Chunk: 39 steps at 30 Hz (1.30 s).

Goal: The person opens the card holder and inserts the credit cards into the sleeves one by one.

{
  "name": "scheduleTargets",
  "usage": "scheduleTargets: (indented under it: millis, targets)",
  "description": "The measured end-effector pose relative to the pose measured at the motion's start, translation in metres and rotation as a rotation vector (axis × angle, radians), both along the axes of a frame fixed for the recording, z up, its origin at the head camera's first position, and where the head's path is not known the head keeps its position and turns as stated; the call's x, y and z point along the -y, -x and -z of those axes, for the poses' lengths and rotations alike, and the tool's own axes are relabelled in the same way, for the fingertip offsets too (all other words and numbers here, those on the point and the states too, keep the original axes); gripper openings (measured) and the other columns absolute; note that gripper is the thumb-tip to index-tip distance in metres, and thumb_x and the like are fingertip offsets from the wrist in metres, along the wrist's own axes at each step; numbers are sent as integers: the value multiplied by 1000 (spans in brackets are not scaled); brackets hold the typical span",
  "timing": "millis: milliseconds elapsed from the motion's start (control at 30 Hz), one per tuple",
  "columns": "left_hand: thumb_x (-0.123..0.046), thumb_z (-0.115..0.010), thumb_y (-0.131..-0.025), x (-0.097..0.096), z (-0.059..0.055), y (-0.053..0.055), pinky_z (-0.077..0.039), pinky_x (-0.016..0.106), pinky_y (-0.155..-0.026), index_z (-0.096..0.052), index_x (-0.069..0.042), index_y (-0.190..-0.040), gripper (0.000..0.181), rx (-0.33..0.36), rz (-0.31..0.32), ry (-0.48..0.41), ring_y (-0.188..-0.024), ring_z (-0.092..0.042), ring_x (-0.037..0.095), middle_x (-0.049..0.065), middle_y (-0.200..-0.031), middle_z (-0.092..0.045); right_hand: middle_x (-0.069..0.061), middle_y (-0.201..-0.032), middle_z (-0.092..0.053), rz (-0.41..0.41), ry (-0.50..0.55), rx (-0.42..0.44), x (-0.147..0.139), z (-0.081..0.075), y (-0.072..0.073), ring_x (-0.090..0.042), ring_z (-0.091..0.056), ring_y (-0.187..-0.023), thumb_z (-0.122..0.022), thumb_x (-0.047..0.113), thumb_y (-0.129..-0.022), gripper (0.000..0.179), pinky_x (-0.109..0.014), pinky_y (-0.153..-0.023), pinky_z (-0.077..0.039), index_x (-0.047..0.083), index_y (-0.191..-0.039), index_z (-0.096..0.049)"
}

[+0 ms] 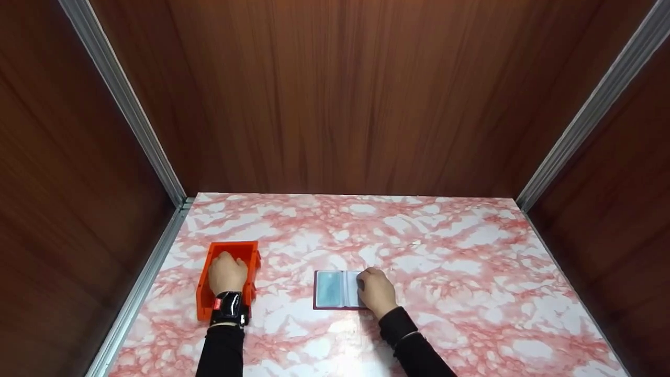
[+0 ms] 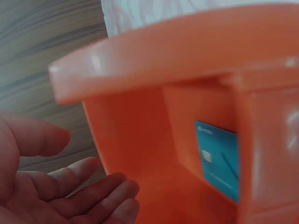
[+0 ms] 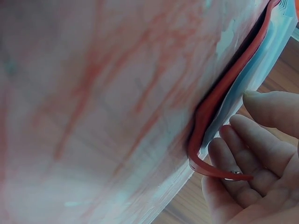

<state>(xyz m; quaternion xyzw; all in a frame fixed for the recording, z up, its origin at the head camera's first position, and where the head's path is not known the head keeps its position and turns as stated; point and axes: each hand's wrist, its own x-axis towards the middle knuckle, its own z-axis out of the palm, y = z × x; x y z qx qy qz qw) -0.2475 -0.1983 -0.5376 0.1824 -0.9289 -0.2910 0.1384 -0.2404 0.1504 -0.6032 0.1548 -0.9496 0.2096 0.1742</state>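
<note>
My left hand (image 1: 227, 273) is over an orange plastic bin (image 1: 234, 244) on the left of the table. In the left wrist view its fingers are spread and loosely bent with nothing between them. A blue bank card (image 2: 217, 156) with a chip stands against the bin's inner wall, apart from the fingers. My right hand (image 1: 378, 290) lies at the right side of an opened card holder (image 1: 328, 289) with clear sleeves and a red cover. In the right wrist view, the holder's red strap (image 3: 215, 170) with a metal snap reaches across its loosely bent fingers.
The table (image 1: 460, 272) has a red-and-white marbled top. Brown wood-grain panels (image 1: 335, 104) enclose it at the back and both sides, with metal profiles (image 1: 131, 104) along the corners.
</note>
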Motion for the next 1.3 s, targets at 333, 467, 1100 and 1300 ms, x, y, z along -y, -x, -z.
scheduleTargets:
  millis: [333,467,1100,1300]
  targets:
    - [-12,-53,-91,5,11,-2,-44,61,-85,-58,14,-98,27,64,-8,-7,-94,-56,56,39,-101,-59,-11,-94,-65,0,-5,-11,0,1,0,-33,-63,-89,-80,0,-69,21,-44,-73,-54,4,-88,-72]
    - [-11,-52,-90,6,13,-2,-45,61,-83,-58,13,-96,25,86,-13,-20,-93,-57,55,37,-99,-60,-11,-95,-65,6,-2,-6,-1,0,0,-32,-63,-90,-81,1,-70,21,-44,-73,-54,4,-89,-72]
    - [-16,-50,-90,8,13,-3,-50,59,-77,-62,6,-99,27,318,6,-88,-95,-61,50,31,-102,-64,-11,-95,-65,-4,-5,11,-1,-1,0,-33,-63,-91,-78,0,-72,19,-45,-73,-54,4,-90,-73]
    - [-19,-51,-91,11,16,-4,-50,58,-77,-62,6,-107,32,381,34,-102,-97,-61,49,32,-111,-63,-13,-97,-66,0,-7,25,0,-1,1,-34,-64,-92,-78,1,-72,19,-46,-75,-54,3,-90,-73]
